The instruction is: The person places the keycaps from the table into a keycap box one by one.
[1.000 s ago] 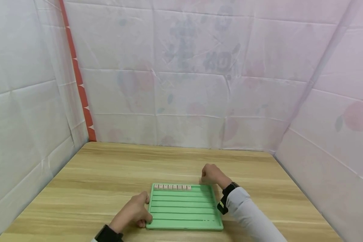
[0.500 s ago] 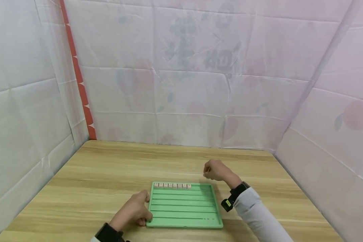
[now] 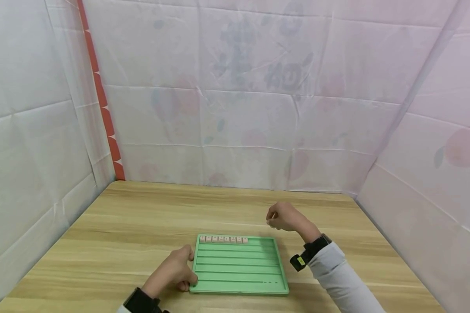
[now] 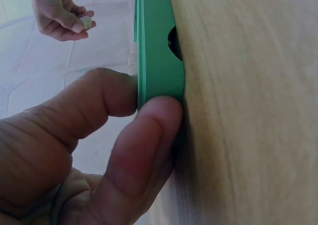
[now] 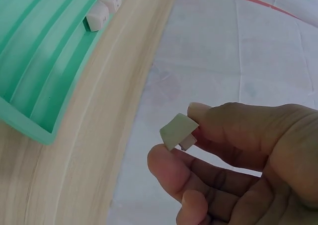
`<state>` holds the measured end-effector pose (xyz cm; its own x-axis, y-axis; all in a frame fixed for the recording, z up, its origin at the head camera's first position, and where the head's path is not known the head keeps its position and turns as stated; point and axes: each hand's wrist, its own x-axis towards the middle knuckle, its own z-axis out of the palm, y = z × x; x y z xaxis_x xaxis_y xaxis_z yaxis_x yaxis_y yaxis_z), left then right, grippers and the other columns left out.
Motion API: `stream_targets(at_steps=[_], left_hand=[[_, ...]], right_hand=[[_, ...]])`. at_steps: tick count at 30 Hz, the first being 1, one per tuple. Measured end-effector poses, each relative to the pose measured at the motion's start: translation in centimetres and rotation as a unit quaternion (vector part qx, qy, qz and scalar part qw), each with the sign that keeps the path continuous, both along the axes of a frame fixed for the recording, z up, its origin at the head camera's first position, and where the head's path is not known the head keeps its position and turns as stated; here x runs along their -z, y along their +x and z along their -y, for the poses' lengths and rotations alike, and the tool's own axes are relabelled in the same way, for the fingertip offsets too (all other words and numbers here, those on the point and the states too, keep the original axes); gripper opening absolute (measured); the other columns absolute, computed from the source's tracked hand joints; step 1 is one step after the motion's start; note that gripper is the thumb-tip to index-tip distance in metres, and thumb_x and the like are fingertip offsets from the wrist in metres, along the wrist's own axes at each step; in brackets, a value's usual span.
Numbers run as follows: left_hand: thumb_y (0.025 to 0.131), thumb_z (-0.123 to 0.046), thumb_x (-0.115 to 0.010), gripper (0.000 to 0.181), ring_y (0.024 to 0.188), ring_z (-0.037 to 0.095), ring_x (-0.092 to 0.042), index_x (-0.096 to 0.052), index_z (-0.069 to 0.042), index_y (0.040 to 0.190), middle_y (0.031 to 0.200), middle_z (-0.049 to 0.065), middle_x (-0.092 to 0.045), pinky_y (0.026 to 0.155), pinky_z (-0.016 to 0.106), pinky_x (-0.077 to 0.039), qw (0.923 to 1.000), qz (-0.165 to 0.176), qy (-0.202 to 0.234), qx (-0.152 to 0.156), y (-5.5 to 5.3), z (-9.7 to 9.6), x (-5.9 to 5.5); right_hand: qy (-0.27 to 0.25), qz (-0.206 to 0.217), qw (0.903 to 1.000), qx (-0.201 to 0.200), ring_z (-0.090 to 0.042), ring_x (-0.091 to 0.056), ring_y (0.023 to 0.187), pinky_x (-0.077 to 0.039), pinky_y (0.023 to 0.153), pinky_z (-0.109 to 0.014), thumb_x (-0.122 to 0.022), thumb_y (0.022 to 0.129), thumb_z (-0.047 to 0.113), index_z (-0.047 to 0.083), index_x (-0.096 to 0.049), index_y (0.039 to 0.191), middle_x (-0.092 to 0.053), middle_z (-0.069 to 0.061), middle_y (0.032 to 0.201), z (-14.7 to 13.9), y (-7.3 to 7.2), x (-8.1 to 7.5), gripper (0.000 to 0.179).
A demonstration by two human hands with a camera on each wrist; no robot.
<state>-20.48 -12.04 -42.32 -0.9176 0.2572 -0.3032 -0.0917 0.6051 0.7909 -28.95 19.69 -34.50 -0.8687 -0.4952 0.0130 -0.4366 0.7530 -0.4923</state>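
Note:
A shallow green tray [image 3: 239,273] with ridged rows lies on the table. Several pale keycaps [image 3: 223,239] stand side by side in its top row, from the left end to past the middle. My left hand [image 3: 174,270] grips the tray's left side near the front corner; the left wrist view shows fingers [image 4: 149,135] against the green wall. Beyond the tray's back right corner, my right hand [image 3: 287,217] is raised above the table. Its thumb and finger pinch one pale keycap [image 5: 178,129], tilted so that its underside stem shows in the right wrist view.
The wooden table [image 3: 160,217] reaches back to a pale patterned cloth wall [image 3: 239,130]. Similar cloth hangs at the left and right, and a red strip [image 3: 105,113] runs down the left corner. A notch [image 4: 175,43] shows in the tray's side.
My right hand has risen from the tray's back right corner and moved back and to the right, with the keycap in it. The left hand and the tray have stayed put.

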Motion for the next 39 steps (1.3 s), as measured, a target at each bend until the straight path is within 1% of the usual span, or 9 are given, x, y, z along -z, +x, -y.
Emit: stream_targets(at_steps=[4,7,10,13,17,24,28,33,39], left_hand=[[0.065,0.01,-0.071,0.044,0.043,0.013,-0.054,-0.042,0.0,0.097,0.063,0.013,-0.057,0.039,0.023,-0.044,1.0,0.001,-0.004,0.001,0.0,0.0,0.0],[0.065,0.01,-0.071,0.044,0.043,0.013,-0.054,-0.043,0.0,0.097,0.064,0.013,-0.057,0.039,0.023,-0.044,1.0,0.004,-0.003,-0.001,0.0,0.0,0.0],[0.065,0.01,-0.071,0.044,0.043,0.013,-0.054,-0.042,0.0,0.097,0.063,0.013,-0.057,0.04,0.023,-0.044,1.0,0.0,-0.003,0.0,0.1,0.1,0.0],[0.064,0.011,-0.07,0.044,0.043,0.014,-0.054,-0.042,0.0,0.097,0.063,0.012,-0.057,0.04,0.024,-0.045,1.0,-0.006,0.001,0.002,0.2,0.2,0.0],[0.064,0.011,-0.07,0.044,0.044,0.014,-0.054,-0.042,0.0,0.096,0.064,0.013,-0.056,0.04,0.024,-0.045,1.0,-0.005,0.004,0.002,0.2,0.1,-0.1],[0.064,0.011,-0.07,0.044,0.043,0.014,-0.054,-0.042,0.0,0.096,0.064,0.013,-0.056,0.04,0.024,-0.045,1.0,-0.006,0.003,0.003,0.2,0.1,0.0],[0.064,0.011,-0.07,0.044,0.044,0.014,-0.054,-0.042,-0.001,0.096,0.065,0.013,-0.056,0.04,0.024,-0.045,1.0,-0.006,0.001,0.001,0.2,0.1,-0.1],[0.064,0.011,-0.07,0.044,0.044,0.014,-0.054,-0.042,-0.001,0.096,0.065,0.013,-0.056,0.04,0.024,-0.045,1.0,-0.003,-0.003,0.0,0.1,0.0,0.0],[0.063,0.011,-0.069,0.045,0.044,0.014,-0.054,-0.043,0.0,0.097,0.065,0.013,-0.056,0.041,0.024,-0.046,1.0,-0.008,-0.003,0.003,0.2,0.1,0.0]], right_hand=[[-0.005,-0.009,0.9998,-0.017,-0.014,-0.058,0.061,-0.048,0.056,-0.03,-0.062,0.085,-0.002,-0.001,-0.068,0.088,-0.062,-0.002,0.073,-0.1,0.0,0.2,0.007],[-0.024,-0.006,0.9992,-0.033,-0.013,-0.055,0.059,-0.046,0.055,-0.029,-0.061,0.086,-0.002,-0.001,-0.068,0.092,-0.059,-0.001,0.066,-0.1,0.0,0.4,0.01],[-0.053,0.014,0.9972,-0.052,-0.012,-0.052,0.056,-0.044,0.053,-0.027,-0.058,0.087,-0.003,-0.002,-0.066,0.099,-0.055,-0.001,0.061,-0.1,0.1,0.6,0.014],[-0.069,0.023,0.9947,-0.073,-0.009,-0.051,0.059,-0.044,0.054,-0.026,-0.057,0.089,-0.003,-0.004,-0.064,0.104,-0.059,-0.003,0.068,-0.2,0.1,0.9,0.017],[-0.076,0.025,0.9928,-0.089,-0.011,-0.055,0.066,-0.046,0.057,-0.026,-0.057,0.088,-0.004,-0.004,-0.065,0.103,-0.064,-0.006,0.08,-0.3,0.2,1.3,0.017],[-0.106,0.037,0.9896,-0.091,-0.02,-0.063,0.075,-0.051,0.063,-0.026,-0.062,0.086,-0.001,-0.002,-0.069,0.094,-0.066,-0.009,0.09,-0.5,0.4,1.4,0.011],[-0.122,0.052,0.9878,-0.081,-0.017,-0.062,0.074,-0.051,0.063,-0.027,-0.063,0.086,0.001,-0.001,-0.069,0.093,-0.066,-0.005,0.087,-0.4,0.5,1.6,0.009],[-0.13,0.066,0.9871,-0.067,-0.016,-0.061,0.073,-0.051,0.063,-0.028,-0.064,0.085,0.0,-0.004,-0.066,0.093,-0.064,-0.003,0.082,-0.3,0.5,1.9,0.01],[-0.127,0.059,0.9872,-0.076,-0.016,-0.06,0.074,-0.051,0.063,-0.027,-0.063,0.085,-0.002,-0.006,-0.064,0.098,-0.064,-0.008,0.086,-0.4,0.4,2.1,0.014]])
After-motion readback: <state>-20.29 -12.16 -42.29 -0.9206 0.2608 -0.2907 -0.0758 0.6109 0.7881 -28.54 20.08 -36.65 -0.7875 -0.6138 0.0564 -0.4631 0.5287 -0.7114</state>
